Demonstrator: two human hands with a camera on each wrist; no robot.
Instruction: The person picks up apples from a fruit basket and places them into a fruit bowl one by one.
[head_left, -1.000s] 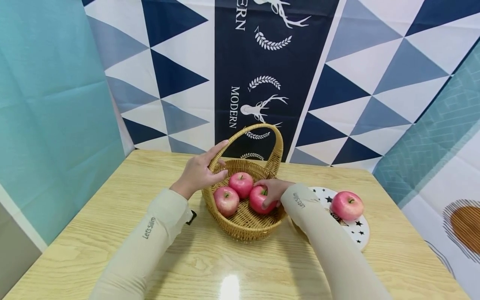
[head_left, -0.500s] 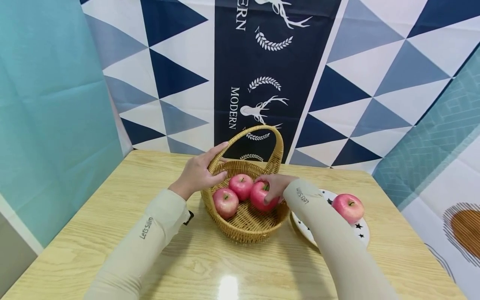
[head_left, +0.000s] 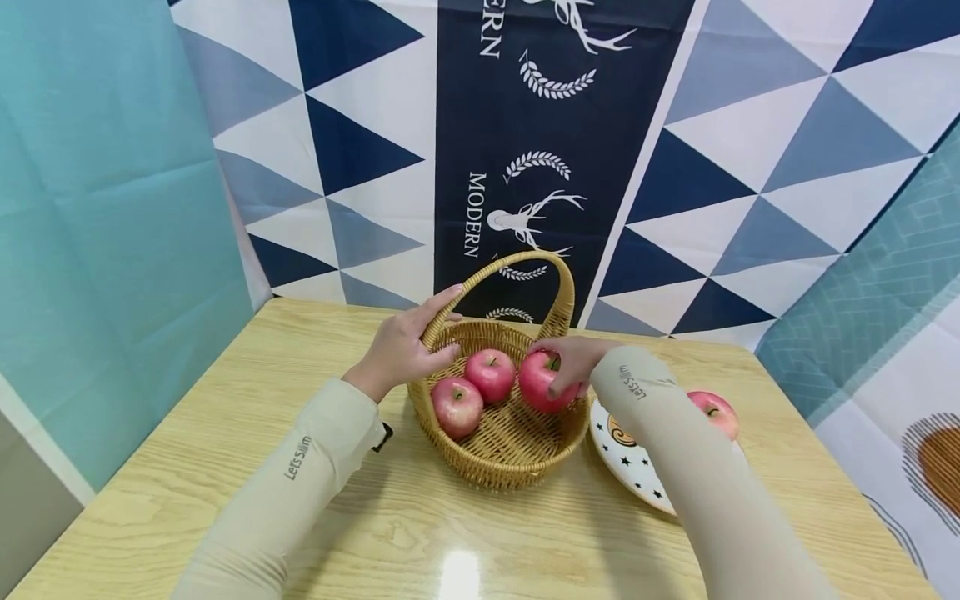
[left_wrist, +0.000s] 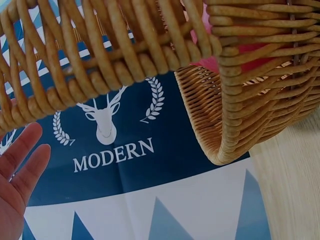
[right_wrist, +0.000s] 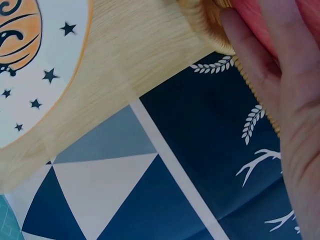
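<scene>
A wicker basket (head_left: 498, 477) stands on the table with an arched handle (head_left: 558, 283). My left hand (head_left: 396, 350) holds the left foot of that handle, thumb on the near side; in the left wrist view a few of its fingers (left_wrist: 31, 167) show below the wicker. Over the basket's right side, my right hand (head_left: 585, 362) grips a red apple (head_left: 538, 387) from above. The right wrist view shows that apple only partly, behind the fingers. Two more apples, one at the back (head_left: 490, 375) and one at the left (head_left: 457, 407), lie in the basket.
Right of the basket lies a white plate (head_left: 628, 468) with black stars and an orange drawing. Another apple (head_left: 718, 414) on it is partly hidden by my right sleeve (head_left: 697, 467). A patterned cloth (head_left: 375, 167) hangs behind the wooden table (head_left: 405, 533).
My right hand has moved right with the apple, which now sits farther from the back apple and nearer the basket's right rim. The left hand keeps its place on the handle.
</scene>
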